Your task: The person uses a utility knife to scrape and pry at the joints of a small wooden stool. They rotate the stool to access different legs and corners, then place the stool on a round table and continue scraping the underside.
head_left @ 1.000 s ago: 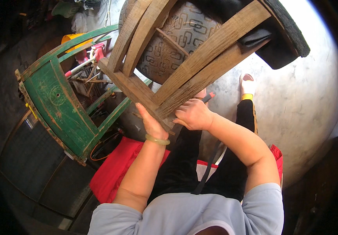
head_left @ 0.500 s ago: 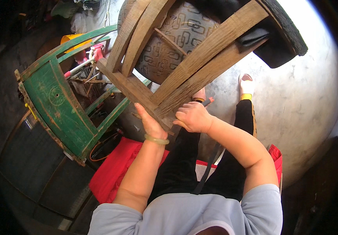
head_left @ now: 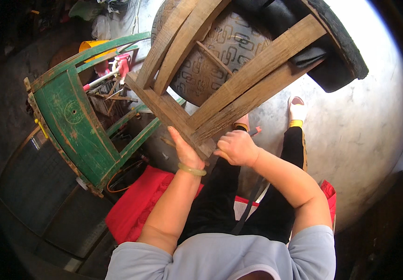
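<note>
A bare-wood chair [head_left: 257, 70] with a black seat [head_left: 332, 70] lies tipped over a round patterned cushion [head_left: 206, 70], its legs toward me. A cross rail [head_left: 159, 105] joins the leg ends. My left hand [head_left: 187, 151], with a pale bangle at the wrist, supports the rail's near end; its thumb shows to the left of the wood, and most of the fingers are hidden beneath. Close to that end, on the right, my right hand [head_left: 238, 147] is closed around a dark tool with a red end [head_left: 256, 131]. Its working part is hidden, so its kind is unclear.
A worn green wooden chair [head_left: 77, 121] lies to the left. Beyond it are a yellow container [head_left: 91, 46] and a pink-and-white object [head_left: 121, 65]. Red cloth [head_left: 140, 203] is beside my left forearm. My feet [head_left: 297, 109] rest on the grey floor.
The whole view has shifted slightly, so most things appear farther right and lower. My right hand, still closed, has moved a little down and right by the rail's end; my left keeps its hold.
</note>
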{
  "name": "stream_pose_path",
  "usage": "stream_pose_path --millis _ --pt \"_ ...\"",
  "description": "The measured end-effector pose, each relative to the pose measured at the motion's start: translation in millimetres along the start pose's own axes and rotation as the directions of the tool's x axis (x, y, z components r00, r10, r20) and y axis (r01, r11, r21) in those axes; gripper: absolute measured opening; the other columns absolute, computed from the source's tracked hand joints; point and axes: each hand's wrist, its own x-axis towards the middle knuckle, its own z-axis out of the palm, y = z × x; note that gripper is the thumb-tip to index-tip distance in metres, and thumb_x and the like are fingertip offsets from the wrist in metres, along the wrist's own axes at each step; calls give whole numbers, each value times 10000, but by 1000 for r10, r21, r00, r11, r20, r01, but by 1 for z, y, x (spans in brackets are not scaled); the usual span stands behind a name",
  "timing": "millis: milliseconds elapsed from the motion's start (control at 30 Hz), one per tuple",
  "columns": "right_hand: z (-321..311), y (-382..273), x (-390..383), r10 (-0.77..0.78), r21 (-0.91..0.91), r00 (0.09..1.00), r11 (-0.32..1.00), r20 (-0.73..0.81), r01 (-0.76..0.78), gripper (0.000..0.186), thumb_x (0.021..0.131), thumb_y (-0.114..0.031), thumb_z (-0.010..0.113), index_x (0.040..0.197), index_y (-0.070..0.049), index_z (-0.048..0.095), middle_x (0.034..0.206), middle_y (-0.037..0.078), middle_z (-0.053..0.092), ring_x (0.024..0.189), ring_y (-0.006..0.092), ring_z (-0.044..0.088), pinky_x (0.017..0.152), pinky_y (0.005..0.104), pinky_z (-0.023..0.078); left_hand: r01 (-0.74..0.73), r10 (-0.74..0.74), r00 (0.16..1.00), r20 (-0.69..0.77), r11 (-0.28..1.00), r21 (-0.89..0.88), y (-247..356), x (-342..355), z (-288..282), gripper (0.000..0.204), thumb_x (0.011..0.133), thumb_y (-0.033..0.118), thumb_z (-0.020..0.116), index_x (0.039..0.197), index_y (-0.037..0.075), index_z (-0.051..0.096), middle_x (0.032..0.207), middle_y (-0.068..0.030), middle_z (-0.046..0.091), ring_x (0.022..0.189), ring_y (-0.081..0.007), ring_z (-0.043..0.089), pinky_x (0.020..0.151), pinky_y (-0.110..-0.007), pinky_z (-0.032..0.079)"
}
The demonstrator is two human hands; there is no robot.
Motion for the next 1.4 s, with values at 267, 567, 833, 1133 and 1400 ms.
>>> stream_pose_path --millis 267,567,833,1133,1400 --pt "-4 15 17 45 -47 993 998 -108 -51 300 798 -332 627 662 -90 512 643 59 542 637 265 583 578 387 462 1 0 998 60 1000 -17 -6 5 -10 753 904 674 243 1379 101 357 1322 -79 465 1177 -269 463 992 -405 371" --pt "0 6 -2 21 23 1000 1000 -11 -21 279 796 -294 635 676 -88 489 643 67 529 622 273 571 575 372 448 12 -12 999 51 1000 4 -5 7 -11 765 892 692 228 1370 112 373 1313 -73 475 1159 -271 475 973 -411 386" --pt "3 24 18 -17 -57 987 998 -160 8 287 813 -334 610 692 -88 529 653 68 557 655 278 591 596 389 469 34 -32 996 81 999 -34 -7 12 -17 767 892 692 234 1369 109 378 1308 -76 482 1167 -275 472 986 -411 374" --pt "-4 11 3 8 -30 1000 1000 -4 -8 296 807 -342 620 683 -93 518 661 66 558 650 268 592 572 388 462 29 -30 999 22 999 22 0 2 -4 777 890 695 233 1394 113 344 1347 -79 450 1206 -273 443 1003 -414 360" --pt "5 20 6 38 -18 997 999 -67 -39 296 806 -331 625 678 -90 509 646 65 552 633 272 593 564 380 463 38 -37 998 55 999 -19 -2 3 -8 781 889 696 244 1399 112 338 1354 -79 446 1213 -279 438 1013 -417 349"
